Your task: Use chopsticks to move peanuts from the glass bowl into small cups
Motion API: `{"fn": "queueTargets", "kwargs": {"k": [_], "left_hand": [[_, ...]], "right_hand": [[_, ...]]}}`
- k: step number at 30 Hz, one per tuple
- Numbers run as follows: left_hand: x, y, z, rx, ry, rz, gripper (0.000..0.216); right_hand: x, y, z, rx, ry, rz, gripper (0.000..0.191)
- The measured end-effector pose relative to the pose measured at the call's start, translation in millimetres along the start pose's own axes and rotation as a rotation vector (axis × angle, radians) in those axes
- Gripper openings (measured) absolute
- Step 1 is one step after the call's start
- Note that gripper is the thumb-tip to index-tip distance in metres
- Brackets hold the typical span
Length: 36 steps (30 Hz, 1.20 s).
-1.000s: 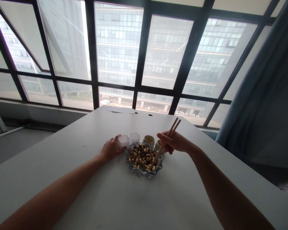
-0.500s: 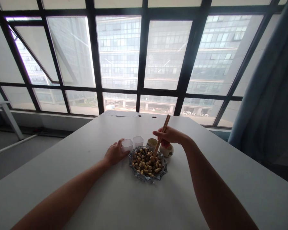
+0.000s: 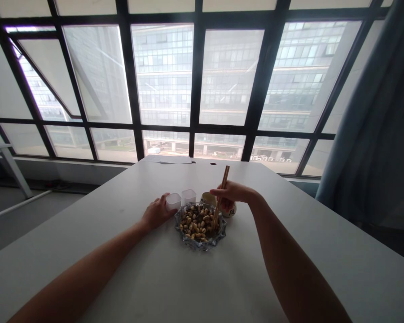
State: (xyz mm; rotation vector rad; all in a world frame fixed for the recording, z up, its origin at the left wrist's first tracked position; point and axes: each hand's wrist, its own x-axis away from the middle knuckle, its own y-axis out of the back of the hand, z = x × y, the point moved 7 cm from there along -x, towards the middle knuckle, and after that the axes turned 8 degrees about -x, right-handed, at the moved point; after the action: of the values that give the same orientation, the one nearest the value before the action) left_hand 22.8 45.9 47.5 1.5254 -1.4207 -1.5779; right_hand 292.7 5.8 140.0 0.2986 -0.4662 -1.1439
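My right hand (image 3: pixel 234 193) grips a pair of wooden chopsticks (image 3: pixel 225 177), tips down among the nuts at the right side of a clear glass bowl (image 3: pixel 202 246). Mixed nuts, perhaps peanuts and pistachios (image 3: pixel 193 226), fill the bowl; darker small bits lie among them. My left hand (image 3: pixel 156 211) is closed around the left side of a small translucent plastic cup (image 3: pixel 173 202), just left of the bowl. A second translucent cup (image 3: pixel 189 196) stands behind the bowl. Right of it is a small cream-coloured cup (image 3: pixel 208 197). Another cream cup with dark markings (image 3: pixel 231 211) is partly hidden behind my right hand.
Everything stands on a long white table (image 3: pixel 128 269). White paper (image 3: pixel 168 159) lies at its far end, near two dark round holes. Large black-framed windows rise beyond, and a blue-grey curtain (image 3: pixel 360 134) hangs at the right. Another white table (image 3: pixel 11 166) stands far left.
The chopsticks have become more upright and sit closer to the bowl's right rim. My left hand still holds the plastic cup. The whole view has shifted slightly.
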Motion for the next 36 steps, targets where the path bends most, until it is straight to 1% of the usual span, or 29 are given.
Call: {"fn": "queueTargets", "kwargs": {"k": [3, 6, 8, 10, 13, 15, 17, 20, 22, 23, 27, 28, 29, 33, 36], "left_hand": [[0, 0, 0, 0.005, -0.003, 0.0, 0.071], [0, 0, 0, 0.011, -0.006, -0.004, 0.071], [1, 0, 0, 0.006, -0.007, 0.0, 0.072], [1, 1, -1, 0.001, -0.011, 0.0, 0.072], [1, 3, -2, -0.001, -0.014, -0.005, 0.071], [1, 3, -2, -0.001, -0.013, -0.007, 0.071], [1, 3, -2, 0.0, -0.014, -0.01, 0.071], [1, 3, -1, -0.006, -0.011, -0.022, 0.071], [0, 3, -1, -0.015, -0.017, -0.039, 0.07], [-1, 2, -1, -0.014, -0.028, -0.052, 0.069], [-3, -2, -1, 0.019, -0.083, -0.106, 0.067], [-3, -3, 0, 0.036, -0.089, -0.112, 0.067], [-4, -5, 2, 0.06, -0.093, -0.112, 0.067], [-4, -11, 6, 0.154, -0.104, -0.085, 0.069], [-4, -12, 7, 0.159, -0.086, -0.052, 0.07]], "right_hand": [[-4, 6, 1, 0.002, 0.059, -0.075, 0.05], [-3, 10, 3, -0.01, 0.102, -0.095, 0.048], [-1, 9, 5, -0.029, 0.121, -0.065, 0.046], [1, 3, 6, -0.047, 0.108, 0.006, 0.043], [4, -8, 1, -0.035, 0.009, 0.127, 0.041], [3, -12, -2, -0.026, -0.037, 0.145, 0.04], [0, -10, -2, -0.033, -0.021, 0.092, 0.04], [-3, -1, 2, -0.035, 0.05, -0.024, 0.038], [-2, 1, 6, -0.035, 0.085, -0.054, 0.036], [0, -1, 8, -0.039, 0.088, -0.034, 0.035], [5, -22, 9, -0.061, 0.013, 0.18, 0.035], [6, -25, 9, -0.061, -0.003, 0.202, 0.035], [5, -25, 9, -0.059, -0.007, 0.191, 0.035], [1, -14, 14, -0.041, 0.061, 0.016, 0.036], [0, -8, 18, -0.037, 0.13, -0.025, 0.037]]}}
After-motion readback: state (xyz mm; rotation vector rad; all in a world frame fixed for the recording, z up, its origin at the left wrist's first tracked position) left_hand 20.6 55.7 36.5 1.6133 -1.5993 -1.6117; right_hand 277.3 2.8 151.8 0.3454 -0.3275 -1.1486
